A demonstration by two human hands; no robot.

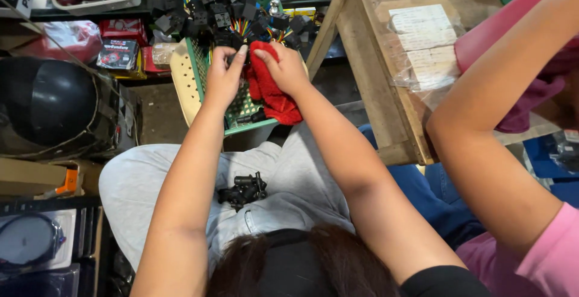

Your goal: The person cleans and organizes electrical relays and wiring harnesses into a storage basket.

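Left hand raised over the green mesh basket, fingers curled and pinching a small black part between thumb and forefinger tip. Right hand just to its right, fingers pressed together around a red cloth, pushing the cloth against the part. The cloth hangs down from the hands, its loose end over the basket's near rim.

Far end of the basket: heap of black relay sockets with coloured wire tails. Near side, on the person's lap in light grey trousers: small pile of black plastic parts.

Left: black helmet sitting in a box. Right: wooden table leg and frame, with bagged paper slips on it. Far right, near: another person's bare arm, pink sleeve, reaching toward a pink cloth.
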